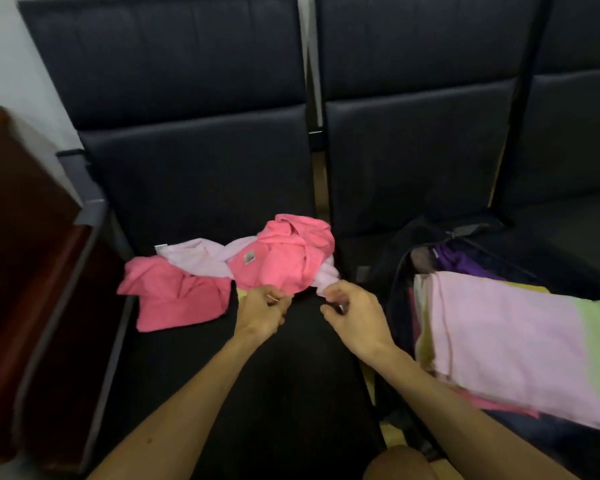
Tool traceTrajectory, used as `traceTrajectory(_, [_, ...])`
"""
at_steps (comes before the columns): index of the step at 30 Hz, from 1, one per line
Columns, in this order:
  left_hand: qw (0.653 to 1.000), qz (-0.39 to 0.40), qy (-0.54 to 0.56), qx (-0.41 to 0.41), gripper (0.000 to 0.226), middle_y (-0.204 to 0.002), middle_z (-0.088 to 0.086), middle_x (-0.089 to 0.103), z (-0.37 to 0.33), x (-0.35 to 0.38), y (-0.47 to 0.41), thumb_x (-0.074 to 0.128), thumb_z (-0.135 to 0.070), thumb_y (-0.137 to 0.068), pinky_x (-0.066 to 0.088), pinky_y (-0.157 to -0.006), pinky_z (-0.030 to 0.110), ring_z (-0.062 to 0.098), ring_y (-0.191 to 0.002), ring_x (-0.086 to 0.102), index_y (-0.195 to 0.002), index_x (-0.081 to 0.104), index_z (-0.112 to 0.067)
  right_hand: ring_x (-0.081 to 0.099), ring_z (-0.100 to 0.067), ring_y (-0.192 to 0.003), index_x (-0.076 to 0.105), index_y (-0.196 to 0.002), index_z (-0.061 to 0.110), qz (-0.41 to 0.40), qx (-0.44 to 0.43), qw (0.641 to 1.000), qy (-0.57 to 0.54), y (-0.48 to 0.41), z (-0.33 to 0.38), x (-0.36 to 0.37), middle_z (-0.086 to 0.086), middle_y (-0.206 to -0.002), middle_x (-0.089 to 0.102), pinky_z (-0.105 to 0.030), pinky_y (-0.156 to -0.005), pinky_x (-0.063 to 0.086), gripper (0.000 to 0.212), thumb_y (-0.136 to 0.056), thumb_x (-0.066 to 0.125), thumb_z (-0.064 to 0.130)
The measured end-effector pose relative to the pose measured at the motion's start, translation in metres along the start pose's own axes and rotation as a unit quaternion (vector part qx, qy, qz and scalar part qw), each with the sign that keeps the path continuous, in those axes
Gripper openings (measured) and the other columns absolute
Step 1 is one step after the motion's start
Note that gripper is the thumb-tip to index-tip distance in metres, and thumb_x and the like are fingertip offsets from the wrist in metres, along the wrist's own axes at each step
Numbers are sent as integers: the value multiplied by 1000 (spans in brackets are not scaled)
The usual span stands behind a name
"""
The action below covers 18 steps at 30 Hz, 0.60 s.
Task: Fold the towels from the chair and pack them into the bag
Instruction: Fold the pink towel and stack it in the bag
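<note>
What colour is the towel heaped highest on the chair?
Bright pink towel; it shows best in the head view.

Head view, looking down, near chair (pixel 205 188)

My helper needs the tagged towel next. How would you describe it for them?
On the left black chair seat lies a towel pile. The tagged towel is the bright pink heap at its right end, alone in showing a small grey label.

The folded stack (pixel 520 341) runs off my right edge and covers most of the bag (pixel 430 230). The tag (pixel 249 258) on the pink towel (pixel 284 261) is too small to read. Blur stops me telling whether the left hand (pixel 262 311) or right hand (pixel 355 320) pinches cloth.
</note>
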<state>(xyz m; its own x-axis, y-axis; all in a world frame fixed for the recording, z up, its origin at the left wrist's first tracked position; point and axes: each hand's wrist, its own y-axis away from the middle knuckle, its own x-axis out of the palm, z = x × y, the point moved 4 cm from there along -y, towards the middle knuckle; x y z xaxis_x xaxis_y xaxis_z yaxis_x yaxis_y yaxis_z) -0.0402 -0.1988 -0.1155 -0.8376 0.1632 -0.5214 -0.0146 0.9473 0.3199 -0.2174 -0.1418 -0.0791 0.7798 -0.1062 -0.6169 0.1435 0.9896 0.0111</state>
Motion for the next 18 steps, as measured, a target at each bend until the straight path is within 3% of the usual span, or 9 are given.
traceTrajectory(4, [998,-38,-51,-8,9,-87,3,74,21,-9,-48,72,-30,-88,61,-75,47,24,-78,71,-84,70,-22,66,-11,-95,70,-106,18,51,74,996,-17,-48,3,50,4,-103,72,-28,-88,53,17,-89,70,16])
traceTrajectory(8, [989,-42,-142,4,42,-114,5,68,23,-1,-68,72,-40,-88,52,-86,35,27,-106,64,-120,63,-15,61,-14,-114,60,-129,17,142,132,976,-95,-77,-6,98,3,-123,65,-25,-97,48,40,-91,64,6])
traceTrajectory(13, [984,-48,-174,-8,27,-104,5,62,39,14,-84,64,-32,-93,54,-83,42,28,-99,63,-113,62,-14,48,-7,-106,41,-147,23,195,180,958,-110,-91,-16,119,3,-128,51,-17,-88,40,62,-92,55,-2])
traceTrajectory(16, [981,-56,-188,-3,23,-112,8,59,46,16,-91,54,-24,-98,51,-86,41,31,-105,60,-117,62,-14,46,-7,-108,41,-148,24,198,182,959,-93,-98,-21,125,0,-139,50,-17,-91,38,65,-90,55,-2])
traceTrajectory(18, [985,-60,-163,4,23,-106,4,54,46,15,-91,50,-19,-99,48,-81,37,32,-103,60,-117,63,-17,49,-9,-113,46,-145,22,177,171,965,-89,-99,-23,127,-1,-139,52,-18,-98,40,61,-90,54,-2])
